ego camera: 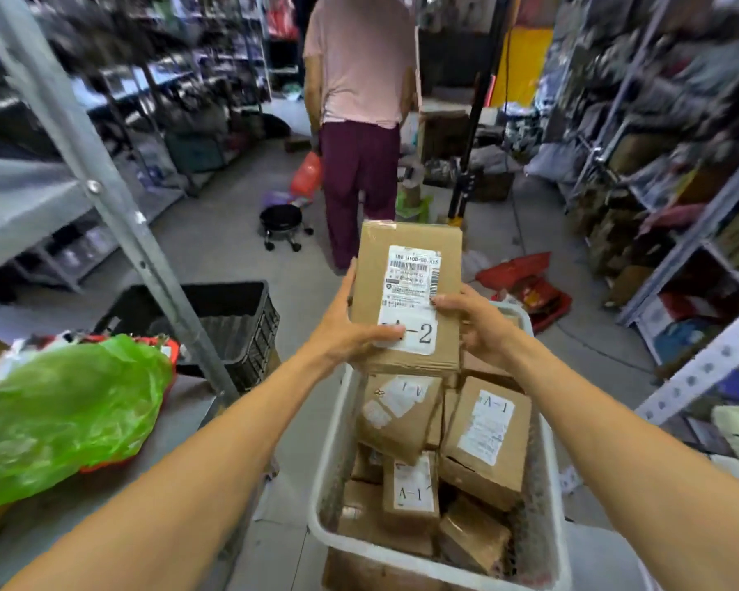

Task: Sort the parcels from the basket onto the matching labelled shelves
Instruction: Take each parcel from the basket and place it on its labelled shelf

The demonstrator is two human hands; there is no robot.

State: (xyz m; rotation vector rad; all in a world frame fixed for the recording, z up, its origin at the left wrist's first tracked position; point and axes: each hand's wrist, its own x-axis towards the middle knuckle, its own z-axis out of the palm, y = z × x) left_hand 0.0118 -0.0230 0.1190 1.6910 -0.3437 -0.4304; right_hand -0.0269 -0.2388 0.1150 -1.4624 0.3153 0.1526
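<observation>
Parcel: a brown box (406,292), held up over the far end of the basket (331,454), face toward the camera.
Left hand: the left hand (350,330) grips the box's left edge, thumb curled over the lower corner of the label (414,300).
Right hand: the right hand (478,326) pinches the right edge, thumb on the label's side, fingers behind.
Why held so: I'd say it's tilted up to read the mark; "-2" is plain, and the letter under the left thumb is likely an A.
Left in the basket: more boxes (487,437), tipped at all angles, several marked A-1, so most of the sorting is yet to come.
Where next: this one wants an A-2 shelf, but no shelf label is legible here as the racks are blurred.
Surface: a grey worktop (180,424) to the left carries a green bag (60,411); a black crate (231,317) sits beyond it, behind a slanting steel post (116,206).
Room: a narrow stockroom aisle, with a bare floor (214,241) and packed racks (679,121) on both sides.
Traffic: a person (359,121) stands ahead with their back turned, beside a black stool (280,221); red packets (525,287) litter the floor on the right. Watch the footing.
</observation>
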